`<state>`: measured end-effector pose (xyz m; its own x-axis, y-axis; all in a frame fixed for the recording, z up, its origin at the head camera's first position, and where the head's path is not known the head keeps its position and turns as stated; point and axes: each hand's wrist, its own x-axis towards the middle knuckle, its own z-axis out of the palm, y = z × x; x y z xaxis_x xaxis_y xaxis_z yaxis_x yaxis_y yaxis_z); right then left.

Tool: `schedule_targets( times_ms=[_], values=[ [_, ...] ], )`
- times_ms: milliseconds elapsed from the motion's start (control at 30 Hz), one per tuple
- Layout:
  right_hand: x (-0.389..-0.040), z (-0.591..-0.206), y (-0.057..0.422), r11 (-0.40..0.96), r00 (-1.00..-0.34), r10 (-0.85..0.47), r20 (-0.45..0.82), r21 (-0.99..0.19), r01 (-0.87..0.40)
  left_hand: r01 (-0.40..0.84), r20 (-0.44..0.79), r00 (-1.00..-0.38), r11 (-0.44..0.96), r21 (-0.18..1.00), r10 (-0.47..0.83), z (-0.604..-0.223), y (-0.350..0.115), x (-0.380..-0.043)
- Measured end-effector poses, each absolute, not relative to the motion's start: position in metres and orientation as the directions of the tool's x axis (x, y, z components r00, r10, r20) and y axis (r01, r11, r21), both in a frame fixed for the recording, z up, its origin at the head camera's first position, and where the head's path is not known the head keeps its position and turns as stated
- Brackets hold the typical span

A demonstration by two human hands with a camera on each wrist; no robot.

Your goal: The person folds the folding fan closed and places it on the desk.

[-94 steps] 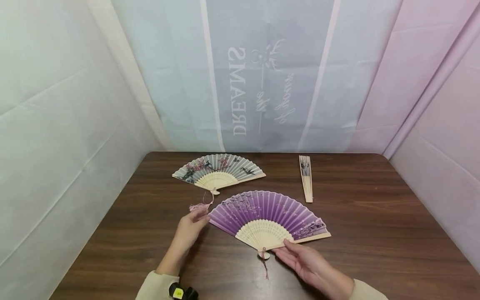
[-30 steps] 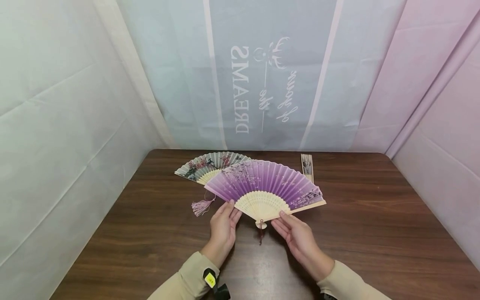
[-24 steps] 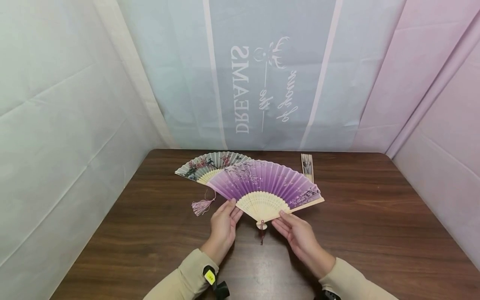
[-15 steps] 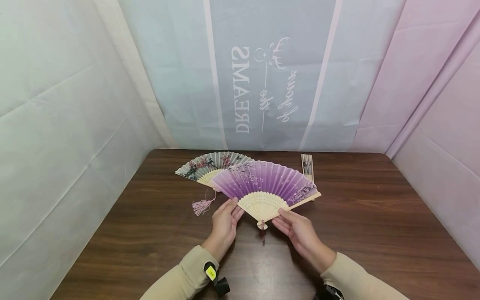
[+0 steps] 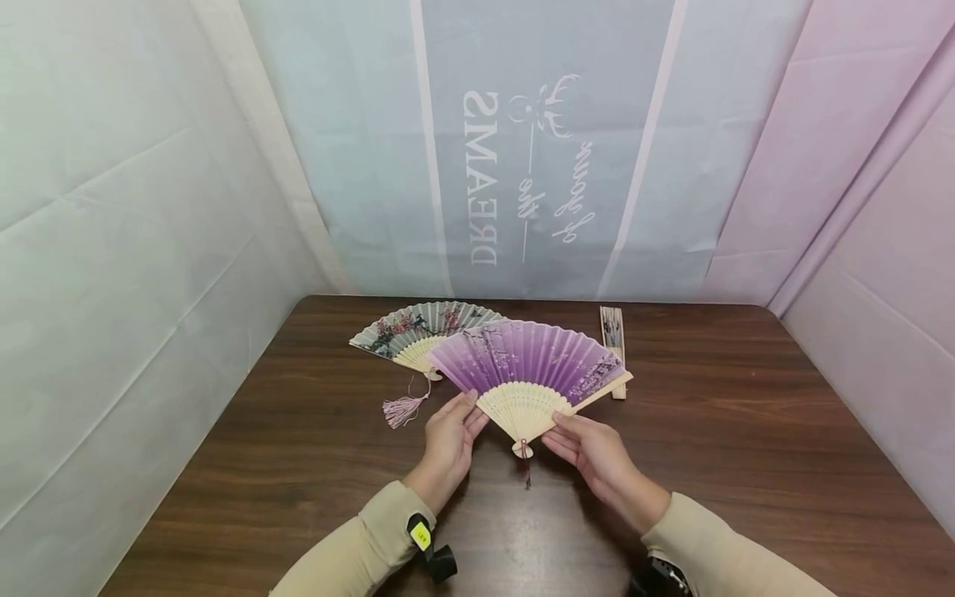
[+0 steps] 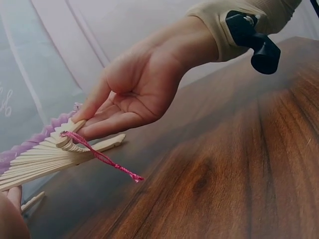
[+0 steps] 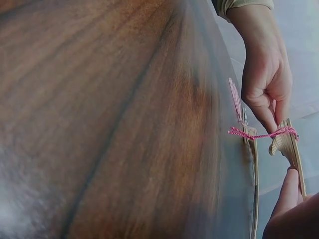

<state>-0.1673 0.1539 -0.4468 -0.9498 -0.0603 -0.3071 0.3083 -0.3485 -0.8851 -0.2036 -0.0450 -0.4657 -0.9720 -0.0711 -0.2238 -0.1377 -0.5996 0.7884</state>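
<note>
A purple folding fan (image 5: 530, 356) with pale slatted ribs is spread open and held raised above the table. My left hand (image 5: 448, 439) pinches its left edge, thumb on top near the ribs. On the right edge, my right hand (image 5: 600, 460) grips the ribs between thumb and fingers. A short dark red tassel cord (image 5: 525, 471) hangs from the pivot; it looks pink in the left wrist view. Behind lies a grey-green floral folding fan (image 5: 406, 332), spread open and partly covered by the purple one. The right wrist view shows the purple fan's ribs (image 7: 283, 144) edge-on between both hands.
A folded fan (image 5: 613, 336) lies at the back right of the brown wooden table (image 5: 746, 431). The floral fan's pink tassel (image 5: 404, 410) rests left of my left hand. Cloth walls (image 5: 552, 149) stand behind and at both sides.
The purple fan has been lifted from the table and moved back. My left hand came in to grip its left edge. Over the last second the fan's spread narrowed slightly.
</note>
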Motion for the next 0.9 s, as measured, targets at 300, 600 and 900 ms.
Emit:
schedule_targets(
  times_ms=[300, 600, 900],
  values=[
    [-0.1703, -0.4451, 0.1543, -0.334, -0.948, -0.075, -0.308, -0.888, 0.315, -0.158, -0.223, -0.974, -0.566, 0.809, -0.048, -0.4652, -0.0438, -0.2094],
    [-0.1732, -0.4443, 0.1558, -0.321, -0.946, -0.098, -0.309, -0.890, 0.324, -0.163, -0.209, -0.978, -0.549, 0.820, -0.021, -0.4656, -0.0421, -0.2103],
    [-0.1766, -0.4442, 0.1561, -0.298, -0.943, -0.104, -0.316, -0.895, 0.332, -0.174, -0.211, -0.977, -0.526, 0.833, -0.010, -0.4654, -0.0401, -0.2127]
  ],
)
